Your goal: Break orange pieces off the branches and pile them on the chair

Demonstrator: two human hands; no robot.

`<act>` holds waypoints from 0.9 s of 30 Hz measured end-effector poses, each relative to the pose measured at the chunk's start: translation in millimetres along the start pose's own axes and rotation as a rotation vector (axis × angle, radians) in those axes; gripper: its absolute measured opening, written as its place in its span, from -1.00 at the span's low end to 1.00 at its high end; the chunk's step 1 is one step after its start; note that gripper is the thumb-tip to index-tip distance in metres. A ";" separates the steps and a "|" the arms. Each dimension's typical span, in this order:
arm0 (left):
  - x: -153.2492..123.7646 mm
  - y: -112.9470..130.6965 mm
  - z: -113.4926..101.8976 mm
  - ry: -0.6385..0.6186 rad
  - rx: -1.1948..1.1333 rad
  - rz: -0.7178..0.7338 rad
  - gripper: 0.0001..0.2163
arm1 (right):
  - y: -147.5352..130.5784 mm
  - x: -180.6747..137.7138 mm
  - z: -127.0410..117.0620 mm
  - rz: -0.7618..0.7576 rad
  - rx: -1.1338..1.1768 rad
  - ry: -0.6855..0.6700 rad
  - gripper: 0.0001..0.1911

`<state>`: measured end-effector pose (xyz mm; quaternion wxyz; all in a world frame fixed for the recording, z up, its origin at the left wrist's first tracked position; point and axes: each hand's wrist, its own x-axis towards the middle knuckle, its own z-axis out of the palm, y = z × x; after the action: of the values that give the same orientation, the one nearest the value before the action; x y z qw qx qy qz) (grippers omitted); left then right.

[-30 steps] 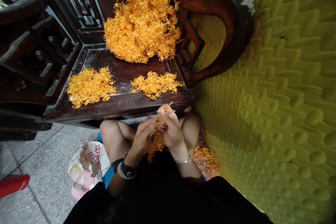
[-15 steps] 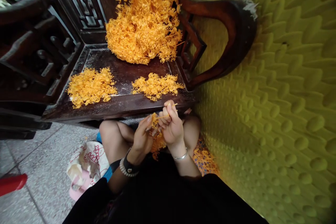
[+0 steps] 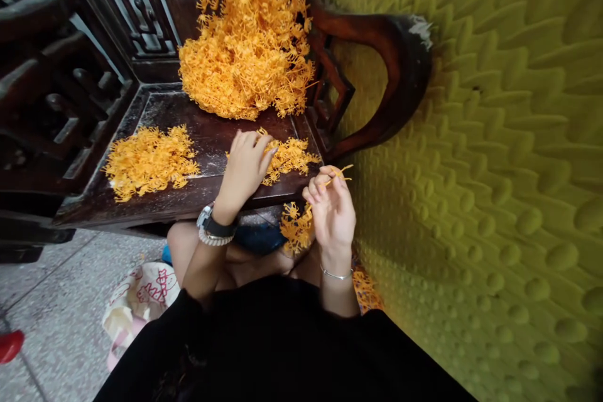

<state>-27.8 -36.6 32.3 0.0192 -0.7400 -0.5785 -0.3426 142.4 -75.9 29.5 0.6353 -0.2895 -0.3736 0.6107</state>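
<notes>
My left hand (image 3: pixel 245 162), back upward, reaches over a small pile of orange plastic flower pieces (image 3: pixel 291 158) at the seat's front edge. Its thumb and index finger are apart; the other fingertips are partly hidden. Over my right knee, my right hand (image 3: pixel 335 210) is closed, pinching thin orange plastic stems (image 3: pixel 340 174) between thumb and fingers. A bunch of orange plastic flowers (image 3: pixel 296 229) hangs just left of that hand; whether the fingers hold it I cannot tell.
A dark wooden chair (image 3: pixel 207 157) stands ahead, with a large orange heap (image 3: pixel 247 56) at its back and another pile (image 3: pixel 151 163) at left. Its curved armrest (image 3: pixel 409 75) meets a yellow-green embossed wall (image 3: pixel 494 169). A white-and-pink bag (image 3: pixel 141 295) lies on the floor.
My left hand has left the right hand and moved up and forward to the small pile. My right hand has shifted right, with orange stems still pinched. The view has turned slightly.
</notes>
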 end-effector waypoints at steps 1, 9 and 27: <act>5.3 -2.2 3.7 -0.014 0.051 0.020 -0.72 | -0.4 1.2 -1.5 -0.013 -0.003 -0.001 -0.86; 8.7 -10.4 21.7 -0.027 0.147 0.070 -0.65 | -9.9 13.3 -19.3 -0.128 -0.038 0.077 -0.85; -4.4 10.0 10.5 0.086 -0.165 -0.042 -0.69 | -19.9 17.4 -11.5 -0.136 -0.059 0.126 -0.84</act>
<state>-14.4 -39.0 25.6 -0.0243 -0.7115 -0.5621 -0.4210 162.7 -59.3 41.7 0.6888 -0.3198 -0.3694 0.5355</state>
